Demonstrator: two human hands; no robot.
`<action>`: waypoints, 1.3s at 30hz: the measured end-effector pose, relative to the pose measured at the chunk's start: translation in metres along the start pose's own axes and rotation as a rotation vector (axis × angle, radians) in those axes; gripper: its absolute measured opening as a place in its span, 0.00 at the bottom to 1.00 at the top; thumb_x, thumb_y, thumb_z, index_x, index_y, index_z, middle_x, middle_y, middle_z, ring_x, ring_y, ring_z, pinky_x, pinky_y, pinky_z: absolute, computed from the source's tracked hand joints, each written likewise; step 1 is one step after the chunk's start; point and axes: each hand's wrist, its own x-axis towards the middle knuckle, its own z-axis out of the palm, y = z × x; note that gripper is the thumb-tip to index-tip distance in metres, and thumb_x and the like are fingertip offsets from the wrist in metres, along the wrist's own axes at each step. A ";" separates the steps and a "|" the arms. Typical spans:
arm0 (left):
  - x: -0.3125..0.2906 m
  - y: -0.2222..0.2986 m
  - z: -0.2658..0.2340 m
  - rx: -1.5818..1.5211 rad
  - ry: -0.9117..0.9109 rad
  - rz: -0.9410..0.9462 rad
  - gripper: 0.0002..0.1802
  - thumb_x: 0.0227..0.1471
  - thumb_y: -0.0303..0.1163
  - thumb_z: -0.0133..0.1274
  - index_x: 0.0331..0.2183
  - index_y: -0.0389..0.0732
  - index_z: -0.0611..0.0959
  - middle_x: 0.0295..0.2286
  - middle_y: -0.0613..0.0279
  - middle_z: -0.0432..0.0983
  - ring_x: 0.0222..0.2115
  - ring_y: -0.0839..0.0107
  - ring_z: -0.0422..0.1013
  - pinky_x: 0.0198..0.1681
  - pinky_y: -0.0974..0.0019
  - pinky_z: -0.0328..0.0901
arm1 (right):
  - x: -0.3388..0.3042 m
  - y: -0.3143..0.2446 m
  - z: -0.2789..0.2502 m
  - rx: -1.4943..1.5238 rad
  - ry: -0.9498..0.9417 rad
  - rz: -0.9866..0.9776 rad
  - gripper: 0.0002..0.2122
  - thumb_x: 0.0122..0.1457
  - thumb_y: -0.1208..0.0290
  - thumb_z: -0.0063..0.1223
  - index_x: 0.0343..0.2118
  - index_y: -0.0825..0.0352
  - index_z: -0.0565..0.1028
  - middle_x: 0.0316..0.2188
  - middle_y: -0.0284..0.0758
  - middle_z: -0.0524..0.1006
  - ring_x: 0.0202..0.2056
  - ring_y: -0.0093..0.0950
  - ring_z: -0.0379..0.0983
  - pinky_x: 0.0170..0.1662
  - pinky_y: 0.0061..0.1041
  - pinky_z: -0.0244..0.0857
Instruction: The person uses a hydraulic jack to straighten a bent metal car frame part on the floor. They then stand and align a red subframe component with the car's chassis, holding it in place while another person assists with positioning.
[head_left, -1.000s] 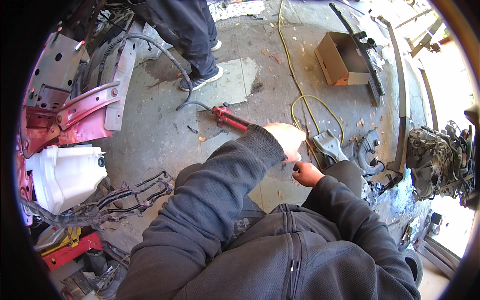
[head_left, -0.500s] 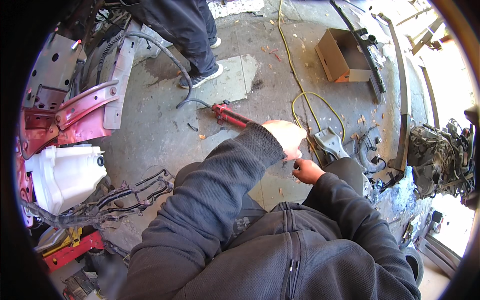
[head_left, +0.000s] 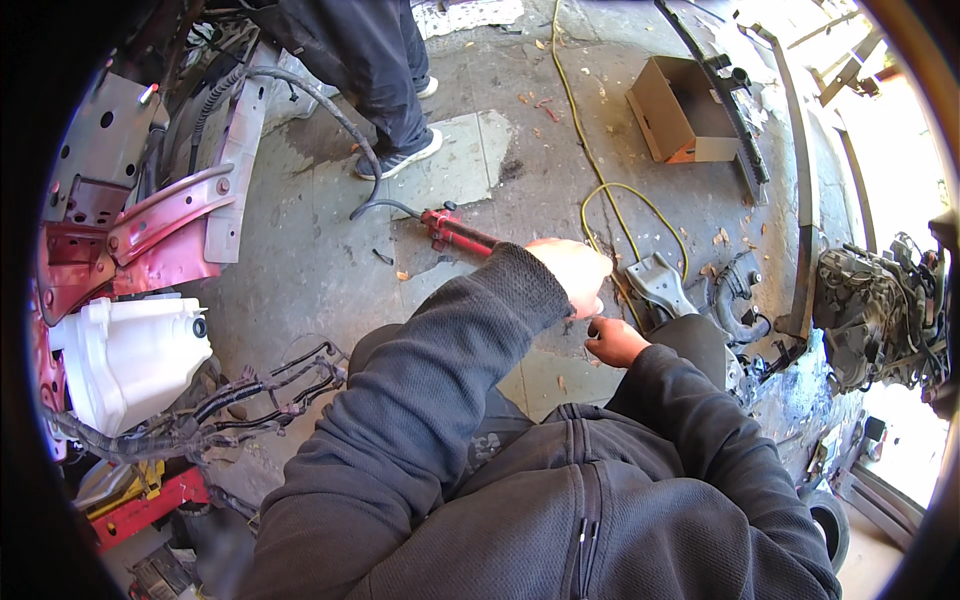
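My left hand (head_left: 575,272) reaches out ahead at the middle, its fingers curled down. Just nearer and to its right, my right hand (head_left: 614,342) is closed, thumb and fingers drawn together toward the left hand. Whatever either of them grips is hidden from above. Beyond my left sleeve a red tube-shaped tool (head_left: 458,234) with a dark hose at its far end shows; its near end disappears behind my cuff, so I cannot tell whether my hand touches it. A grey metal bracket (head_left: 660,284) lies on the floor to the right of my hands.
Car bodywork with a red rail (head_left: 170,215) stands at left, above a white plastic tank (head_left: 140,360) and a wiring harness (head_left: 270,390). Another person's legs (head_left: 360,70) stand ahead. Rightward are a yellow cord (head_left: 574,110), a cardboard box (head_left: 655,110) and an engine (head_left: 870,315).
The whole view has shifted very slightly. My hands keep the same pose, and no object has visibly changed place.
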 end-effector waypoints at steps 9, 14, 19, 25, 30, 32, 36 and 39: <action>0.005 -0.001 0.004 0.025 -0.004 0.007 0.21 0.59 0.44 0.63 0.47 0.40 0.85 0.42 0.46 0.87 0.48 0.46 0.84 0.53 0.45 0.76 | -0.001 0.003 0.001 -0.018 0.002 -0.003 0.18 0.63 0.63 0.60 0.49 0.71 0.84 0.47 0.56 0.87 0.53 0.54 0.84 0.59 0.47 0.76; 0.008 -0.002 0.005 0.023 0.005 0.022 0.21 0.59 0.44 0.63 0.47 0.40 0.85 0.42 0.47 0.87 0.47 0.46 0.84 0.53 0.44 0.76 | -0.003 0.003 0.000 0.000 0.010 -0.011 0.18 0.63 0.62 0.60 0.49 0.71 0.84 0.47 0.56 0.87 0.53 0.54 0.84 0.59 0.47 0.76; 0.006 -0.002 0.007 0.020 0.001 0.020 0.20 0.59 0.44 0.63 0.47 0.40 0.85 0.42 0.46 0.87 0.47 0.46 0.84 0.53 0.44 0.76 | -0.002 0.002 0.001 -0.009 0.004 0.007 0.18 0.64 0.62 0.60 0.49 0.71 0.84 0.47 0.56 0.87 0.53 0.54 0.84 0.60 0.47 0.76; 0.003 0.000 0.009 -0.003 -0.030 -0.011 0.19 0.59 0.42 0.63 0.46 0.40 0.86 0.42 0.46 0.87 0.47 0.46 0.84 0.53 0.44 0.76 | 0.001 -0.001 0.005 -0.010 -0.019 -0.004 0.18 0.63 0.62 0.61 0.48 0.71 0.84 0.47 0.56 0.87 0.53 0.54 0.83 0.60 0.47 0.76; 0.006 0.002 0.007 0.027 -0.057 -0.009 0.18 0.59 0.41 0.63 0.45 0.39 0.86 0.42 0.47 0.87 0.48 0.47 0.84 0.53 0.45 0.76 | 0.003 -0.003 0.007 -0.037 -0.017 -0.024 0.17 0.63 0.63 0.60 0.48 0.70 0.84 0.47 0.55 0.87 0.53 0.54 0.83 0.59 0.47 0.76; 0.007 0.002 0.007 0.034 -0.059 -0.013 0.18 0.59 0.41 0.63 0.45 0.39 0.86 0.42 0.47 0.87 0.48 0.47 0.83 0.54 0.45 0.76 | 0.003 -0.003 0.007 -0.023 -0.010 -0.029 0.17 0.63 0.63 0.60 0.48 0.70 0.84 0.47 0.56 0.86 0.53 0.54 0.83 0.59 0.47 0.76; 0.008 0.002 0.007 0.048 -0.080 -0.013 0.18 0.58 0.42 0.63 0.45 0.39 0.86 0.43 0.47 0.87 0.48 0.46 0.83 0.54 0.45 0.75 | 0.000 -0.001 0.005 -0.033 -0.010 -0.008 0.17 0.63 0.63 0.61 0.49 0.70 0.83 0.47 0.55 0.87 0.53 0.54 0.83 0.59 0.47 0.76; 0.009 0.002 0.006 0.071 -0.089 -0.024 0.18 0.58 0.41 0.63 0.45 0.39 0.85 0.43 0.46 0.87 0.49 0.46 0.83 0.54 0.44 0.75 | 0.000 0.000 0.006 -0.032 -0.003 -0.020 0.17 0.63 0.62 0.61 0.48 0.70 0.83 0.47 0.55 0.87 0.53 0.54 0.84 0.59 0.48 0.76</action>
